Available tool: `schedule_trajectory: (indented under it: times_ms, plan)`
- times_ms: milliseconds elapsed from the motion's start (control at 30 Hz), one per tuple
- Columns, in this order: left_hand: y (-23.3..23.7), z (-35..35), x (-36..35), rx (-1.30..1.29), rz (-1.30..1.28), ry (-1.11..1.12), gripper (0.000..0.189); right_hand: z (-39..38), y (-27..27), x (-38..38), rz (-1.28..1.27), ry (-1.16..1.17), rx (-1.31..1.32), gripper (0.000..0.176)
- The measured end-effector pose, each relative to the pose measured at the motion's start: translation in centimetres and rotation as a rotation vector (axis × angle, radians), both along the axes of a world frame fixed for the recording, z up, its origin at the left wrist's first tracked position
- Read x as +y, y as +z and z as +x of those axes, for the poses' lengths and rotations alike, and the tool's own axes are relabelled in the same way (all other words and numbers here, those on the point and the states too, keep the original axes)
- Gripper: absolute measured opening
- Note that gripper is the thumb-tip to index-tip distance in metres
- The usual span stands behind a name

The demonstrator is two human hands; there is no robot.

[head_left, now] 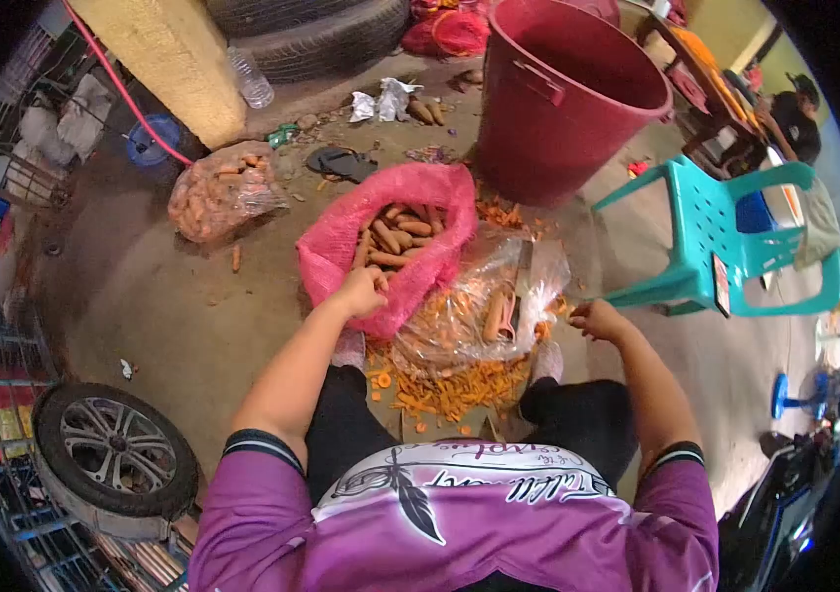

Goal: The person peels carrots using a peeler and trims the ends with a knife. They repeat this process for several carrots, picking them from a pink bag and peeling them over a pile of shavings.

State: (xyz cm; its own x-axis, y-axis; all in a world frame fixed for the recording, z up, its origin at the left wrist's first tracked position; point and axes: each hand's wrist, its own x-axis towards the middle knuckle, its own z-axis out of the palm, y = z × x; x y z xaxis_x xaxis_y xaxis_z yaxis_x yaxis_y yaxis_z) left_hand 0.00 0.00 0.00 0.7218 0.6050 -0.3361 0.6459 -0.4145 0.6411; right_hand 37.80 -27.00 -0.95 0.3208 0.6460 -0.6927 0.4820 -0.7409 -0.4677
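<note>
My left hand (361, 292) is at the near left edge of a pink mesh sack (318, 244), its fingers curled; whether they grip the rim cannot be made out. Brown unpeeled carrots (401, 237) fill the sack. Beside it lies a clear plastic bag (440, 326) with a knife (523, 271), a peeler (508, 314) and a peeled carrot (493, 318) on it. My right hand (596, 321) hangs to the right of the plastic, fingers bent and partly apart, with nothing visible in them. Orange peelings (459, 389) are heaped between my feet.
A large red bin (563, 128) stands beyond the sack, a teal plastic chair (706, 237) to the right. A bag of peeled carrots (213, 202) sits at the left, near a yellow post (168, 64). A wheel (116, 449) lies at the lower left. Another person (797, 123) is at the far right.
</note>
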Motion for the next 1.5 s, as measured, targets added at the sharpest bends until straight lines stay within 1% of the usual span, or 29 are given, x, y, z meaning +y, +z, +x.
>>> schedule_trajectory:
  times_ms: [67, 100, 167, 233, 267, 300, 333, 367, 433, 467, 500, 600, 700, 733, 767, 833, 867, 933, 967, 1000, 1033, 1067, 1167, 1200, 1267, 1300, 1367, 1400, 1500]
  plan:
    - [-1.9, -0.7, 0.7, 0.032, -0.168, 0.168, 0.014, -1.2, -2.5, 1.4, 0.016, 0.016, 0.010, 0.030]
    - [-5.0, -0.4, 5.3, 0.113, -0.119, 0.213, 0.013, -1.3, -5.7, 6.1, 0.000, 0.016, 0.033, 0.029]
    - [-10.0, -0.3, 7.8, 0.236, -0.020, 0.283, 0.010, -2.2, -11.8, 7.9, 0.054, 0.017, 0.020, 0.031]
    - [-10.0, 1.5, 7.1, 0.275, 0.093, 0.261, 0.013, -4.6, -13.1, 8.7, -0.137, -0.158, 0.018, 0.033]
    - [-11.0, 2.1, 7.3, 0.247, 0.113, 0.278, 0.015, -4.9, -17.0, 8.4, -0.128, -0.051, -0.068, 0.033]
    - [-12.1, 3.0, 7.4, 0.093, 0.010, 0.400, 0.017, -5.0, -21.1, 8.1, -0.119, 0.055, -0.157, 0.034]
    - [-13.1, 3.9, 7.5, -0.069, -0.087, 0.516, 0.020, -5.7, -21.4, 7.9, -0.138, 0.121, -0.206, 0.033]
    - [-14.1, 5.2, 7.4, -0.359, -0.317, 0.727, 0.023, -6.4, -21.8, 8.1, -0.159, 0.186, -0.258, 0.033]
    - [-16.6, 6.7, 7.7, -0.308, -0.330, 0.674, 0.027, -6.6, -22.7, 8.2, -0.198, 0.200, -0.278, 0.031]
    - [-18.0, 6.5, 8.4, 0.017, -0.096, 0.408, 0.028, -6.5, -23.3, 8.2, -0.219, 0.211, -0.285, 0.030]
    - [-19.2, 6.4, 8.6, 0.330, 0.140, 0.131, 0.029, -6.6, -23.5, 8.4, -0.176, 0.231, -0.297, 0.031]
    - [-19.7, 6.9, 7.7, 0.324, 0.525, -0.029, 0.028, -6.9, -22.7, 9.5, -0.036, 0.297, -0.335, 0.033]
    - [-18.0, 8.2, 8.4, 0.455, 0.421, -0.028, 0.031, -6.8, -24.8, 10.6, -0.040, -0.266, -0.296, 0.038]
    - [-19.6, 7.9, 8.7, 0.469, 0.506, -0.063, 0.031, -6.8, -23.3, 11.2, -0.091, -0.185, -0.305, 0.041]
    - [-21.1, 7.6, 9.3, 0.476, 0.462, -0.057, 0.030, -7.0, -21.7, 12.0, -0.103, -0.179, -0.324, 0.041]
    - [-21.7, 7.7, 9.4, 0.496, 0.361, -0.049, 0.028, -7.5, -19.5, 12.7, -0.140, -0.162, -0.356, 0.042]
    - [-21.8, 7.4, 9.1, 0.483, 0.330, -0.078, 0.023, -7.5, -23.1, 11.8, -0.090, -0.424, -0.374, 0.041]
    - [-24.8, 6.0, 9.1, 0.303, 0.334, 0.002, 0.028, -7.2, -24.2, 10.8, -0.071, -0.449, -0.334, 0.041]
    - [-26.1, 5.4, 8.9, 0.258, 0.422, 0.010, 0.031, -7.1, -24.4, 10.5, -0.057, -0.461, -0.316, 0.041]
    - [-26.1, 5.3, 8.7, 0.214, 0.511, 0.019, 0.033, -7.5, -23.5, 10.8, -0.062, -0.544, -0.321, 0.040]
    - [-22.7, 6.5, 7.9, 0.215, 0.687, -0.005, 0.035, -8.1, -21.9, 11.6, -0.064, -0.627, -0.326, 0.039]
    - [-20.8, 7.3, 7.3, 0.216, 0.861, -0.030, 0.037, -8.5, -21.0, 12.0, -0.069, -0.708, -0.330, 0.038]
    - [-21.5, 7.9, 6.8, 0.106, 0.493, 0.246, 0.040, -7.1, -24.9, 10.8, -0.129, -0.260, -0.257, 0.035]
    - [-20.0, 8.5, 6.7, 0.068, 0.330, 0.310, 0.042, -6.8, -25.1, 10.2, -0.022, -0.200, -0.211, 0.035]
    - [-14.9, 10.7, 7.0, -0.017, 0.002, 0.434, 0.045, -6.7, -27.4, 9.9, -0.112, -0.251, -0.284, 0.035]
    - [-13.9, 11.7, 7.1, -0.020, -0.012, 0.447, 0.048, -6.6, -28.3, 10.0, -0.153, -0.276, -0.319, 0.035]
    - [-12.5, 13.3, 7.3, -0.022, -0.040, 0.476, 0.052, -6.8, -26.5, 10.5, 0.050, -0.293, -0.407, 0.034]
    - [-12.0, 13.8, 7.6, -0.004, -0.117, 0.457, 0.050, -6.9, -24.9, 10.8, 0.148, -0.302, -0.449, 0.034]
    - [-12.4, 15.0, 7.2, -0.366, -0.617, 0.631, 0.041, -4.6, -21.5, 13.7, 0.128, -0.194, -0.405, 0.039]
